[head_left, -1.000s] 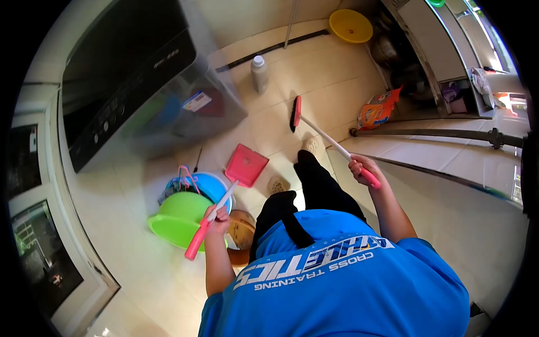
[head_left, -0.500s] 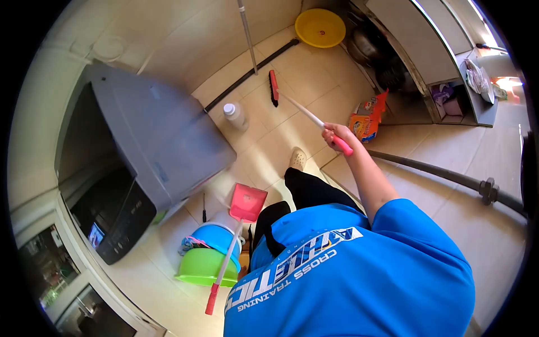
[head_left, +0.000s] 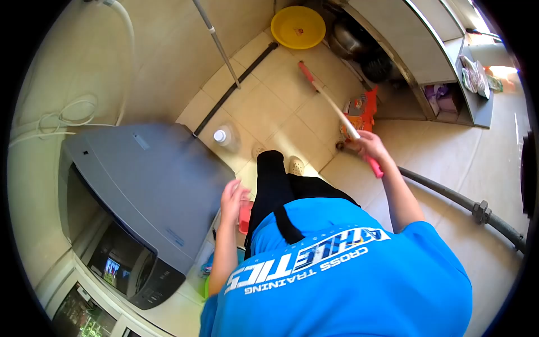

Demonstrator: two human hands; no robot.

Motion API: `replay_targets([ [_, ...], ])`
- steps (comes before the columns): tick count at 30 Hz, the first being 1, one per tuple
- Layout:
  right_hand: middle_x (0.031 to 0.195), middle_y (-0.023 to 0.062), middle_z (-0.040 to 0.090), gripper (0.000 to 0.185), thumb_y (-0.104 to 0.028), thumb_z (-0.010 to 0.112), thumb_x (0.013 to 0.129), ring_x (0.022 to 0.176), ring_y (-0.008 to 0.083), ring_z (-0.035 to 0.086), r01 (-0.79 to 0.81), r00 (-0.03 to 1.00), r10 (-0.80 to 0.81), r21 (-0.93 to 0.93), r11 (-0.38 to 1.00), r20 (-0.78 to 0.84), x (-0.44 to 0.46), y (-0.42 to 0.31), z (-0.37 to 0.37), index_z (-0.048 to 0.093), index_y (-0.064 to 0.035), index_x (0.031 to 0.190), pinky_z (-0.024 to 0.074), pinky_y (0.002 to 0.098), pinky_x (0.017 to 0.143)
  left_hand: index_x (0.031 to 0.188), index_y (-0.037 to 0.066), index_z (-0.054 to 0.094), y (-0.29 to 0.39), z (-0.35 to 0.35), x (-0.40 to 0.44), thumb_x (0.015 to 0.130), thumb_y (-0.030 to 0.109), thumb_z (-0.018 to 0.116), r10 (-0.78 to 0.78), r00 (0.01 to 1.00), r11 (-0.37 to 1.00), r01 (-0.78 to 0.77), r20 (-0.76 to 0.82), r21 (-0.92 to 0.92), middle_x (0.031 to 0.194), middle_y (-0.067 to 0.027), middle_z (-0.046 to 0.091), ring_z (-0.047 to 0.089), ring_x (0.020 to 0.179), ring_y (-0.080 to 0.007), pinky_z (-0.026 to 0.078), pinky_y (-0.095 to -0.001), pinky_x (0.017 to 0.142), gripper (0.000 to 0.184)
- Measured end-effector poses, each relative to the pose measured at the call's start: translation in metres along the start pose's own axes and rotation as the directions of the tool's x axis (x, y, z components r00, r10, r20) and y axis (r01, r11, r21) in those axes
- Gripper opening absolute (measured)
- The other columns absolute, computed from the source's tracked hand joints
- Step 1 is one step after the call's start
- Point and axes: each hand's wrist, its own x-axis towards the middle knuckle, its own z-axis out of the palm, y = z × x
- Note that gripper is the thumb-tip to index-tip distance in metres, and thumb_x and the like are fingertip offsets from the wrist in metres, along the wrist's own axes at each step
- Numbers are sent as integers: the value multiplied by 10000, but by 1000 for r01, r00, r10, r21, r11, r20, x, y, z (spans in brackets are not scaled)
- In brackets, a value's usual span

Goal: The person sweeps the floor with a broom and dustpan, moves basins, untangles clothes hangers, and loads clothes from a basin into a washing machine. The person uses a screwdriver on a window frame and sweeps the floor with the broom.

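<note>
My right hand is closed around the pink-ended handle of a small broom. The broom's pale stick runs up to a red head, which is at the tiled floor in front of the cabinet. My left hand is raised beside my knee, its fingers loosely spread and a little blurred, with nothing seen in them. Just below it shows a red dustpan, partly hidden by my forearm and leg. A bottle with a white cap stands on the floor ahead of my left hand.
A grey machine stands on the left. Ahead lie a yellow basin, a dark floor pipe and an upright metal pole. An orange bag leans by the cabinet. A thick pipe runs along the right.
My left hand has come into view near the dustpan. My right hand has moved right and closer to me, and the broom head has swung to the right. The view has shifted.
</note>
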Motion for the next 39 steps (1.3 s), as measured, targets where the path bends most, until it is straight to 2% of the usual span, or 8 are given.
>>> replay_targets([
  [10,607,95,548,394,-92,548,781,417,145,505,86,994,-57,-355,931,90,9,-45,105,475,-57,1166,432,282,398,1136,45,450,153,45,135,874,195,492,193,939,961,-239,285,138,821,-72,583,524,617,-88,437,-211,529,304],
  [14,923,261,568,405,-103,553,693,915,385,532,454,840,-525,-707,543,136,88,-98,128,528,-23,1089,432,405,812,1118,41,461,166,35,153,877,195,486,124,968,974,-161,217,162,820,-67,584,521,625,-85,438,-210,540,287],
  [22,1033,240,545,476,-69,503,713,977,359,521,261,965,-116,-805,533,236,197,-163,160,456,-28,1185,420,389,835,1074,57,495,154,41,158,876,182,489,2,996,996,-10,86,85,809,-65,589,527,627,-95,437,-219,538,235],
  [23,1029,240,548,492,-54,504,716,956,361,532,414,908,-212,-850,325,361,216,-129,139,437,-26,1203,429,377,825,1074,57,495,161,42,165,876,182,489,3,997,997,-9,83,75,809,-65,589,527,627,-95,437,-219,538,235],
  [28,982,217,582,468,-97,598,713,930,315,564,316,938,-7,-850,422,346,148,-225,62,500,-99,1170,442,359,816,1133,59,452,250,46,222,845,110,524,292,956,944,-286,-13,163,827,-46,576,526,662,-91,427,-201,520,301],
  [34,928,170,613,444,-86,569,740,700,253,626,608,784,-328,-757,238,527,203,-249,76,483,-63,1175,482,309,696,1188,25,401,371,83,286,695,223,703,679,652,724,-515,-339,460,1100,-148,512,522,912,-187,448,-337,794,611],
  [37,881,172,609,476,-88,549,750,618,257,599,419,899,-81,-793,442,430,242,-223,117,442,-74,1214,488,333,588,1124,23,453,395,94,321,726,223,671,732,650,645,-567,-202,512,1042,-129,553,546,891,-188,454,-321,751,496],
  [39,1060,249,534,515,-48,502,729,993,333,529,390,897,19,-811,437,441,224,-206,130,420,-77,1237,427,371,848,1063,25,479,406,99,331,751,211,640,654,709,735,-513,-264,443,988,-114,577,562,858,-189,454,-315,725,397],
])
